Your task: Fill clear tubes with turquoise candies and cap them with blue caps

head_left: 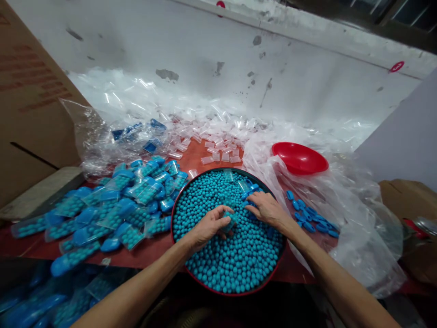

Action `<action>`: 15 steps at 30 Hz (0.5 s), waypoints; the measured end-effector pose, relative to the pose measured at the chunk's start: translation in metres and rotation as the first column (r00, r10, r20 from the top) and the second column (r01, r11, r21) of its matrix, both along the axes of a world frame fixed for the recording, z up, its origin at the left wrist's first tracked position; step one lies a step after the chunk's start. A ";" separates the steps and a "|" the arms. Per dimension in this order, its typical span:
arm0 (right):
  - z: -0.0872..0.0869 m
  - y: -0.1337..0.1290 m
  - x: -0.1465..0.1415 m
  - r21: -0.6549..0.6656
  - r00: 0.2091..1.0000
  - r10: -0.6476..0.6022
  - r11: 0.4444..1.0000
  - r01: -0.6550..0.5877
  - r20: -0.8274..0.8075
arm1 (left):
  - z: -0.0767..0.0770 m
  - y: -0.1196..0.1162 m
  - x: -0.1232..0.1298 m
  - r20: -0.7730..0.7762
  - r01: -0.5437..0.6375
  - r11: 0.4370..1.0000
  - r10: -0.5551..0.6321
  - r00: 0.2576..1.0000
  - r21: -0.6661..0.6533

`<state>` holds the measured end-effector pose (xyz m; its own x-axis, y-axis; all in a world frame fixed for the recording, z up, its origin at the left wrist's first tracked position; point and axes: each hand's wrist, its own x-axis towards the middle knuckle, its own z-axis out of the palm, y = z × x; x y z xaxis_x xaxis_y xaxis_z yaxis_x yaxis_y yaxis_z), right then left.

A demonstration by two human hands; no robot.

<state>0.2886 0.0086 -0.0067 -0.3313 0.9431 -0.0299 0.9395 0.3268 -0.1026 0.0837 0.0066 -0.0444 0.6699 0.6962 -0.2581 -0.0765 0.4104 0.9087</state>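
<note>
A round basin (282, 255) with a dark red rim is full of small turquoise balls (235, 269). Over its middle, my left hand (212, 225) is closed around a small clear plastic case (231, 221) with turquoise balls in it; the fingers hide part of the case. My right hand (268, 208) reaches across the basin's right side, fingers curled down onto blue caps (251, 189) lying on the balls. It seems to pinch one cap, mostly hidden under the fingertips. Filled cases with blue caps (119, 205) are heaped left of the basin.
Empty clear cases (223, 150) lie scattered behind the basin. Loose blue caps (309, 216) and a red bowl (300, 158) on plastic sheeting (362, 218) are at the right. A cardboard box (37, 100) stands at the left. More filled cases (51, 296) lie below the table edge.
</note>
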 end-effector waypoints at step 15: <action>-0.009 -0.024 -0.028 -0.295 0.545 -0.195 0.950 -0.103 -0.816 | 0.002 -0.004 0.005 -0.083 0.004 0.980 0.013 0.996 0.198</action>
